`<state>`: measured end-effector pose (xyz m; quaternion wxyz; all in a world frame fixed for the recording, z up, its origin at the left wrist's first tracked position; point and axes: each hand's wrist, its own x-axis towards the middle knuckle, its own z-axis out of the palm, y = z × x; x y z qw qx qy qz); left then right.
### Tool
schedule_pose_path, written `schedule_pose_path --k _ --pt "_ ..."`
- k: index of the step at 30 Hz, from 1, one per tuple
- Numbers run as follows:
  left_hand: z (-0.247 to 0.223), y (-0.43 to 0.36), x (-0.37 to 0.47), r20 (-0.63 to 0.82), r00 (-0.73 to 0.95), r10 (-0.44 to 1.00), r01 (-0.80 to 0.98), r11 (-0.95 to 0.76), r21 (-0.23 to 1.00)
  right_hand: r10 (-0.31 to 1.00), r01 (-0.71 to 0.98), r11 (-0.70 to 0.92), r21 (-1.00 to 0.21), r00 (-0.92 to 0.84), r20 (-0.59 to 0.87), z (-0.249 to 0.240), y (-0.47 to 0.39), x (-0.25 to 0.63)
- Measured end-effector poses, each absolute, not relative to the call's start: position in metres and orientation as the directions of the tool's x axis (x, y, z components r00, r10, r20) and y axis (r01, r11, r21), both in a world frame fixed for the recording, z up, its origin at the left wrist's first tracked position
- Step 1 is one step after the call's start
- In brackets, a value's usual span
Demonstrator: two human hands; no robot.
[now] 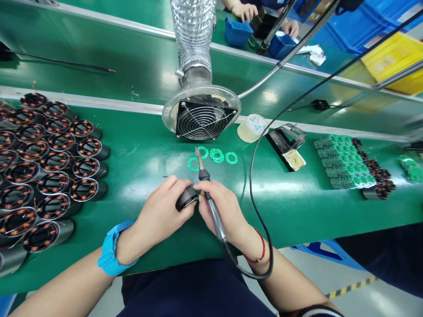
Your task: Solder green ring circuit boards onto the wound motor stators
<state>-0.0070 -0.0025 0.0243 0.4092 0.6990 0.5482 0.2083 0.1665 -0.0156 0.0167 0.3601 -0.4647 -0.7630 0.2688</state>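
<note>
My left hand (161, 211) grips a small black motor stator (185, 198) near the front edge of the green bench (139, 158). My right hand (223, 211) holds a soldering iron (206, 189) like a pen, its tip pointing away toward the green ring-shaped circuit boards (213, 155). The fingertips of the right hand also touch the stator. A black cable (254, 185) runs from the iron's handle in a loop up and to the right. A blue band sits on my left wrist, a red string on my right.
Several copper-wound stators (49, 167) lie in rows at the left. A fume extractor fan (201, 116) on a silver duct stands behind the rings. An iron stand with sponge (289, 147) and finished stacks of boards (346, 163) lie right. Another person's hands (246, 11) work across the belt.
</note>
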Motion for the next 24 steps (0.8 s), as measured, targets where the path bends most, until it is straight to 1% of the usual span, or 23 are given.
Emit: schedule_pose_path --k 2,3,5,6,7,9,11,13,15,17,19,21,22,23,24 --pt "0.025 -0.002 -0.009 -0.175 0.332 0.927 0.555 -0.042 0.831 0.95 0.327 0.256 -0.909 -0.258 0.175 0.017 -0.016 0.166" --pt "0.025 -0.001 -0.01 -0.203 0.349 0.915 0.507 -0.002 0.862 0.961 0.213 0.159 -0.964 -0.255 0.102 0.017 -0.015 0.167" --pt "0.025 0.001 -0.011 -0.273 0.392 0.878 0.409 0.099 0.907 0.956 0.02 0.002 -1.0 -0.293 -0.004 0.019 -0.014 0.17" --pt "0.025 0.001 -0.011 -0.303 0.418 0.856 0.373 0.143 0.917 0.947 -0.033 -0.048 -0.998 -0.319 -0.036 0.019 -0.014 0.171" --pt "0.025 0.001 -0.011 -0.32 0.442 0.838 0.348 0.168 0.922 0.939 -0.051 -0.079 -0.996 -0.338 -0.057 0.02 -0.013 0.171" --pt "0.025 -0.001 -0.008 -0.323 0.477 0.817 0.33 0.175 0.928 0.934 -0.001 -0.082 -0.997 -0.35 -0.076 0.021 -0.013 0.171" --pt "0.028 -0.003 -0.006 -0.318 0.478 0.819 0.341 0.161 0.926 0.948 0.111 0.001 -0.994 -0.317 -0.034 0.022 -0.015 0.168" --pt "0.033 -0.002 -0.006 -0.33 0.466 0.821 0.372 0.157 0.915 0.962 0.225 0.159 -0.961 -0.254 0.1 0.022 -0.018 0.168" --pt "0.041 0.006 -0.013 -0.334 0.428 0.84 0.418 0.144 0.897 0.941 0.316 0.329 -0.89 -0.194 0.279 0.019 -0.022 0.173" --pt "0.052 0.026 -0.028 -0.299 0.319 0.899 0.506 0.105 0.856 0.898 0.395 0.435 -0.809 -0.126 0.421 0.014 -0.024 0.183" --pt "0.062 0.059 -0.047 -0.209 0.146 0.967 0.635 0.07 0.769 0.854 0.461 0.466 -0.755 -0.01 0.521 0.006 -0.024 0.195" --pt "0.068 0.101 -0.065 -0.098 -0.026 0.995 0.728 0.086 0.68 0.816 0.485 0.443 -0.754 0.13 0.564 -0.003 -0.021 0.203" --pt "0.069 0.124 -0.071 -0.075 -0.095 0.993 0.735 0.121 0.668 0.804 0.487 0.428 -0.761 0.179 0.567 -0.006 -0.019 0.206" --pt "0.069 0.146 -0.074 -0.076 -0.14 0.987 0.716 0.154 0.681 0.801 0.491 0.42 -0.763 0.196 0.566 -0.008 -0.018 0.207" --pt "0.067 0.167 -0.074 -0.074 -0.136 0.988 0.702 0.149 0.696 0.801 0.499 0.424 -0.756 0.183 0.57 -0.01 -0.016 0.207"
